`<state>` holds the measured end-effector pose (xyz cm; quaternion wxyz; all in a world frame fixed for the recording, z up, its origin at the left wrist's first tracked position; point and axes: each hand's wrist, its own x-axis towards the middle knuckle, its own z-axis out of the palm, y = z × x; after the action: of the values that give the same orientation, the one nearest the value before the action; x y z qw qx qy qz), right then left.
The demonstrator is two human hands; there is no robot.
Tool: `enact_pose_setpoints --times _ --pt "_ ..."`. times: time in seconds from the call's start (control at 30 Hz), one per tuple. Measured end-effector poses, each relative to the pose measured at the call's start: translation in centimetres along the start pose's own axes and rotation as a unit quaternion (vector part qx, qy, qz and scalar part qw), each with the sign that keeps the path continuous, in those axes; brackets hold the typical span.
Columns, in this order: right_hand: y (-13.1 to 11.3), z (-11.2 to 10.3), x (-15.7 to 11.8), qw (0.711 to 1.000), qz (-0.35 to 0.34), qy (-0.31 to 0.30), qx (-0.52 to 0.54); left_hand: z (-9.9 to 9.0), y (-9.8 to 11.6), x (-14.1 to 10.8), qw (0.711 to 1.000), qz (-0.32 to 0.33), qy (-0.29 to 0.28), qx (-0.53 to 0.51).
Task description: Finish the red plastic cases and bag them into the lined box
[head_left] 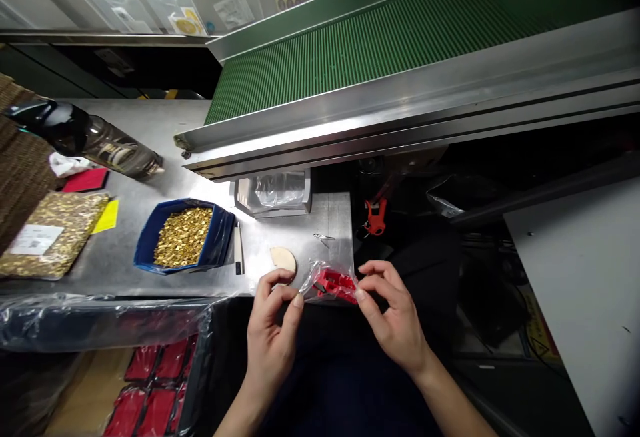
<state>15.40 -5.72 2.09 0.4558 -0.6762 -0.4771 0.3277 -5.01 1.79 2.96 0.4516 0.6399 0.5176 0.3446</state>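
Note:
A small clear plastic bag (311,277) with a red plastic part (336,282) inside is stretched between my two hands, over the front edge of the metal table. My left hand (274,327) pinches the bag's left end between thumb and fingertips. At its right end, the thumb and fingers of my right hand (395,317) close on the bag beside the red part. Just beyond my left fingers lies a cream rounded piece (284,260). Tweezers (324,238), or a similar thin metal item, rest behind the bag.
A blue bin (143,250) holds many small gold pieces, with a grey-white tool (238,250) beside it. A bottle (110,144) and a bag of gold pieces (65,220) are at left. The green conveyor (325,50) crosses behind. Bagged red parts (155,410) fill a lower-left crate.

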Motion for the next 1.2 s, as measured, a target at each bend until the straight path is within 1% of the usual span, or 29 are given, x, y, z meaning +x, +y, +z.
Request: enact_pose_setpoints --times 0.1,0.13,0.23,0.3,0.33,0.37,0.43,0.5,0.57,0.63,0.73,0.8,0.87,1.0,1.07,1.13,1.2 --pt "0.2 0.0 0.6 0.996 -0.002 -0.089 0.033 0.6 0.0 0.7 0.99 -0.03 -0.097 -0.099" --pt "0.3 0.0 0.8 0.992 -0.002 -0.121 0.038 0.9 -0.1 0.9 0.985 -0.033 -0.12 -0.122" --pt "0.4 0.2 1.2 0.98 -0.009 -0.194 0.051 1.9 -0.7 1.2 0.979 -0.022 -0.152 -0.134" --pt "0.8 0.6 1.2 0.975 -0.008 -0.208 0.074 2.5 -1.3 1.4 0.979 -0.026 -0.162 -0.124" --pt "1.1 0.9 1.2 0.976 -0.002 -0.198 0.091 2.8 -1.6 1.5 0.978 -0.029 -0.166 -0.121" --pt "1.5 1.2 1.2 0.978 0.012 -0.175 0.113 3.0 -1.9 1.7 0.978 -0.028 -0.168 -0.118" --pt "2.4 2.2 0.9 0.972 0.081 -0.118 0.186 3.3 -2.5 1.9 0.975 -0.02 -0.185 -0.119" --pt "3.4 3.2 0.5 0.945 0.169 -0.068 0.27 3.6 -3.1 1.9 0.966 -0.007 -0.228 -0.123" --pt "4.1 3.9 0.1 0.918 0.226 -0.041 0.325 3.8 -3.8 1.6 0.951 0.009 -0.285 -0.121" --pt "4.4 4.3 -0.3 0.907 0.244 -0.03 0.341 4.0 -4.4 1.3 0.94 0.025 -0.324 -0.103" --pt "4.3 3.7 -0.4 0.898 0.251 -0.031 0.359 4.3 -5.1 1.1 0.946 0.042 -0.317 -0.06" --pt "4.1 2.8 -0.1 0.902 0.237 -0.035 0.358 4.4 -5.2 1.3 0.948 0.059 -0.309 -0.042" --pt "4.1 1.8 0.5 0.914 0.222 -0.053 0.336 4.3 -5.0 1.6 0.944 0.073 -0.32 -0.036" --pt "3.9 0.6 1.3 0.935 0.229 -0.112 0.245 4.0 -4.1 2.0 0.938 0.081 -0.336 -0.003" --pt "3.6 0.4 1.4 0.947 0.229 -0.12 0.188 3.8 -3.5 2.1 0.939 0.084 -0.332 0.015" --pt "2.9 0.2 1.4 0.964 0.201 -0.121 0.127 3.6 -3.0 2.3 0.94 0.063 -0.335 -0.008" --pt "2.2 -0.1 1.5 0.978 0.146 -0.124 0.082 3.5 -2.5 2.4 0.932 0.017 -0.356 -0.07"
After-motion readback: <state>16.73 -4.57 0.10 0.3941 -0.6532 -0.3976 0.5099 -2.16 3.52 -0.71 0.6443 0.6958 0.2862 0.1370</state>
